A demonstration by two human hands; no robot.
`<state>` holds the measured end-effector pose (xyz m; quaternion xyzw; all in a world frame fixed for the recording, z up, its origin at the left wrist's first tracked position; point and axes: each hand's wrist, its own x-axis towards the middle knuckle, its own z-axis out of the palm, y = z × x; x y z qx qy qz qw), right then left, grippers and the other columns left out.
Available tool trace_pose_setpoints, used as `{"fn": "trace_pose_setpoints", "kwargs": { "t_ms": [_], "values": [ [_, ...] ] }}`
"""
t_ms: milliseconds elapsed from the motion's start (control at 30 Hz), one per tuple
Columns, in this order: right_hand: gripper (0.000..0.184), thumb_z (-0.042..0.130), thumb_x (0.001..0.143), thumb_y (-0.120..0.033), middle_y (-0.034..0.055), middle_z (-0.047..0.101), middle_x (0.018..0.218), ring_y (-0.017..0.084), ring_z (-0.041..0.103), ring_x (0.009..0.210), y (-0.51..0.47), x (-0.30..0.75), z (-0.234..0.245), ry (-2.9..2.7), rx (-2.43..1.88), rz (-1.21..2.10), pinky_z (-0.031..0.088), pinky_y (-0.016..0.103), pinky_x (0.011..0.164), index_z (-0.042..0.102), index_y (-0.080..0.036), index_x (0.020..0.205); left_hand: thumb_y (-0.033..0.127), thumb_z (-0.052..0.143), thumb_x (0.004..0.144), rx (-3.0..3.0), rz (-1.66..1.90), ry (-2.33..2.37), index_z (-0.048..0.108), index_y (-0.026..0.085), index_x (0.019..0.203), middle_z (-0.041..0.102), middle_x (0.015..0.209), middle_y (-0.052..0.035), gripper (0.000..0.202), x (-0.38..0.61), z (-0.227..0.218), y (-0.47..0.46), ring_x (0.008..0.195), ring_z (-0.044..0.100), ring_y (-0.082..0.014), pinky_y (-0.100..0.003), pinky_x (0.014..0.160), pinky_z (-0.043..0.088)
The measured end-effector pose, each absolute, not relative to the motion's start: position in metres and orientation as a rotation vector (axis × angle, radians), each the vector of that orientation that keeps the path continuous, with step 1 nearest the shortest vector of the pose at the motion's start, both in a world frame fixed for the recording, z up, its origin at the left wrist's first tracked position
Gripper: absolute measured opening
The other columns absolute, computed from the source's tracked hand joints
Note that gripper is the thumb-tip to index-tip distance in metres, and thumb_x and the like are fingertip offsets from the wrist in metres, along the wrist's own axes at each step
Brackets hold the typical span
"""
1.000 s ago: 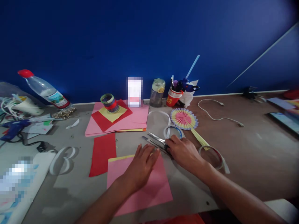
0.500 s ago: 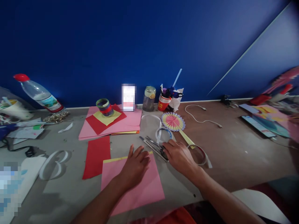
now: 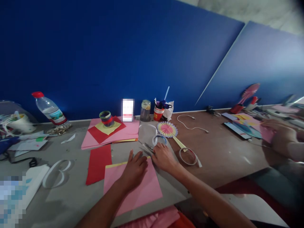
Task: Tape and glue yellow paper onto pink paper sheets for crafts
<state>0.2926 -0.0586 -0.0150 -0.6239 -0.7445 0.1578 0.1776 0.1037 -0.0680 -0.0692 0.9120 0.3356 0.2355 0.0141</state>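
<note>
My left hand lies with fingers spread on a square pink sheet of paper, which has a thin yellow strip along its far edge. Just to its right, my right hand is closed over the handle end of a pair of scissors. The blades stick out toward the far left, while the handles are hidden under my fingers. Beyond that hand is a roll of clear tape. A folded paper fan with a yellow handle lies behind and to the right. A red paper piece is left of the pink sheet.
A pink paper stack bears a tape roll. Along the blue partition stand a bottle, a lit phone, a jar and a red cup. At right, another person's hand is near coloured paper.
My right hand has moved left and closed over the scissors' handle end. My left hand stays on the pink sheet. The view has shifted, showing more of the person at right.
</note>
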Motion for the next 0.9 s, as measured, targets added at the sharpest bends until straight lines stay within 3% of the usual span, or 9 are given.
{"fn": "trace_pose_setpoints", "kwargs": {
  "t_ms": [100, 200, 333, 533, 767, 900],
  "values": [
    [0.007, 0.053, 0.078, -0.017, 0.0109, 0.059, 0.098, 0.023, 0.054, 0.095, -0.056, 0.298, -0.009, -1.934, -1.637, 0.621, 0.039, 0.038, 0.087, 0.054, -0.017, 0.084, 0.020, 0.056, 0.087, 2.825, 0.823, 1.031, 0.063, 0.019, 0.096, 0.067, 0.110, -0.0065, 0.011, 0.103, -0.074, -0.066, 0.123, 0.051, -0.0275, -0.064, 0.112, 0.016],
    [0.011, 0.052, 0.082, -0.027, 0.0032, 0.059, 0.082, 0.017, 0.056, 0.072, -0.045, 0.302, -0.011, -1.743, -1.485, 0.927, 0.044, 0.030, 0.067, 0.048, -0.020, 0.089, 0.020, 0.055, 0.087, 2.799, 0.834, 1.045, 0.062, 0.020, 0.097, 0.067, 0.112, -0.0065, 0.012, 0.103, -0.077, -0.066, 0.124, 0.050, -0.0273, -0.064, 0.112, 0.014],
    [0.027, 0.045, 0.087, -0.043, -0.0063, 0.049, 0.060, 0.010, 0.039, 0.045, -0.027, 0.300, -0.027, -1.412, -1.298, 1.338, 0.031, 0.023, 0.046, 0.046, -0.020, 0.101, 0.023, 0.054, 0.089, 2.774, 0.809, 1.071, 0.063, 0.021, 0.097, 0.068, 0.114, -0.0046, 0.013, 0.104, -0.077, -0.066, 0.125, 0.050, -0.0275, -0.063, 0.114, 0.008],
    [0.046, 0.046, 0.085, -0.062, -0.0096, 0.033, 0.050, 0.007, 0.026, 0.042, -0.025, 0.298, -0.045, -0.963, -1.134, 1.592, 0.029, 0.024, 0.047, 0.058, -0.018, 0.087, 0.023, 0.053, 0.090, 2.756, 0.777, 1.108, 0.064, 0.020, 0.102, 0.067, 0.119, -0.0039, 0.016, 0.107, -0.080, -0.066, 0.128, 0.048, -0.0260, -0.057, 0.117, 0.003],
    [0.038, 0.059, 0.076, -0.052, -0.0078, 0.036, 0.039, 0.007, 0.026, 0.037, -0.032, 0.308, -0.031, -0.786, -1.136, 1.652, 0.016, 0.023, 0.040, 0.064, -0.015, 0.073, 0.020, 0.054, 0.089, 2.731, 0.756, 1.126, 0.064, 0.021, 0.098, 0.068, 0.117, -0.0027, 0.013, 0.108, -0.080, -0.068, 0.127, 0.049, -0.0245, -0.056, 0.118, 0.003],
    [0.048, 0.054, 0.079, -0.060, -0.0078, 0.033, 0.036, 0.007, 0.024, 0.036, -0.032, 0.308, -0.031, -0.799, -1.095, 1.663, 0.016, 0.023, 0.041, 0.066, -0.013, 0.071, 0.018, 0.053, 0.089, 2.740, 0.713, 1.154, 0.064, 0.020, 0.098, 0.067, 0.117, -0.0056, 0.014, 0.109, -0.080, -0.069, 0.126, 0.050, -0.0242, -0.057, 0.117, 0.005]
  ]
}}
